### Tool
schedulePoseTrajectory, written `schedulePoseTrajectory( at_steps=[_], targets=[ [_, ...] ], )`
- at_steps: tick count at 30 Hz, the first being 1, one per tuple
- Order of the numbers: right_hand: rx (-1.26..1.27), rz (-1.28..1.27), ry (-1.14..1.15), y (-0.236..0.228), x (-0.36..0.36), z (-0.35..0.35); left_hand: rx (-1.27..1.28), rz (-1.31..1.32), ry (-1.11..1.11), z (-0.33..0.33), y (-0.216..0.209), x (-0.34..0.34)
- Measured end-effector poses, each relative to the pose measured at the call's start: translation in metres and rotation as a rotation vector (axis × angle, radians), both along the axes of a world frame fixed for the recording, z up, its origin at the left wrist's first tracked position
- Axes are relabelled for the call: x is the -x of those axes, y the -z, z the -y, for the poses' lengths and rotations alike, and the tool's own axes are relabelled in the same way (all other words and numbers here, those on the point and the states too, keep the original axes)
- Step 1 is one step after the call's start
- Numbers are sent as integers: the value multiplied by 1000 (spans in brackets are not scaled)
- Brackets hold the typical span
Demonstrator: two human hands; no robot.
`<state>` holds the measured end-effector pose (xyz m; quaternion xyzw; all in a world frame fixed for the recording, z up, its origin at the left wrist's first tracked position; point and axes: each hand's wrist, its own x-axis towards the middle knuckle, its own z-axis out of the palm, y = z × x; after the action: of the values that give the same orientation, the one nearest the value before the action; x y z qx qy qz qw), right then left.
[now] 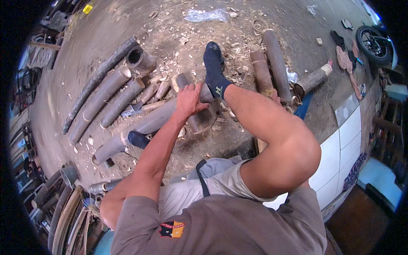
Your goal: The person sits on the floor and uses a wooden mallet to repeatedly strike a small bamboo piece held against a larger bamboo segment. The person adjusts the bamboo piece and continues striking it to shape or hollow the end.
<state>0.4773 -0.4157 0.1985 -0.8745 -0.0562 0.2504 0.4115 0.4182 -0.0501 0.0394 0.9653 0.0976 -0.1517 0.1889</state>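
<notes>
Brown earth (pixel 51 119), strewn with shavings, spreads across most of the frame, meeting white floor tiles (pixel 333 157) at right, as a person sits over a long grey bamboo tube (pixel 155 121). The tube slants from lower left to the centre, directly beneath the left hand, its upper end just beside the ankle of one dark sock (pixel 214 68); a second dark sock (pixel 137 139) shows at its lower stretch. At upper left lie a dark mottled pole (pixel 100 80) and two bamboo lengths (pixel 100 104), side by side. Three more bamboo pieces (pixel 276 59) lie at right, below and left of a motorcycle wheel (pixel 374 44) in the upper right corner. Under the long tube, near the centre, a short dark piece (pixel 199 123) lies crosswise.

The left hand (pixel 190 100) is clamped from above on the tube near its upper end, fingers toward the top of the frame, thumb toward the right. The right hand (pixel 276 97), right of centre, is mostly hidden behind the leg, beside the lower end of a reddish-brown bamboo piece (pixel 260 70); whether it grips cannot be told. Clear plastic film (pixel 207 15) lies at top centre, a yellow container (pixel 87 9) at upper left, pale chips (pixel 183 41) between.
</notes>
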Motion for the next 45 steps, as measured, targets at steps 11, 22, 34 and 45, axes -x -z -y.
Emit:
schedulePoseTrajectory(
  at_steps=[11, 22, 34, 45],
  targets=[
    [28, 94, -50, 24, -53, -31, 747, -504, -163, -39, 31, -68],
    [26, 374, -249, 192, -122, -246, 1019, -672, -399, -34, 42, -84],
    [4, 622, -222, 300, -143, -345, 123, 44, -85, 7, -4, -20],
    [63, 712, -233, 283, -148, -341, -148, 43, -45, 22, 2, -8]
  ],
)
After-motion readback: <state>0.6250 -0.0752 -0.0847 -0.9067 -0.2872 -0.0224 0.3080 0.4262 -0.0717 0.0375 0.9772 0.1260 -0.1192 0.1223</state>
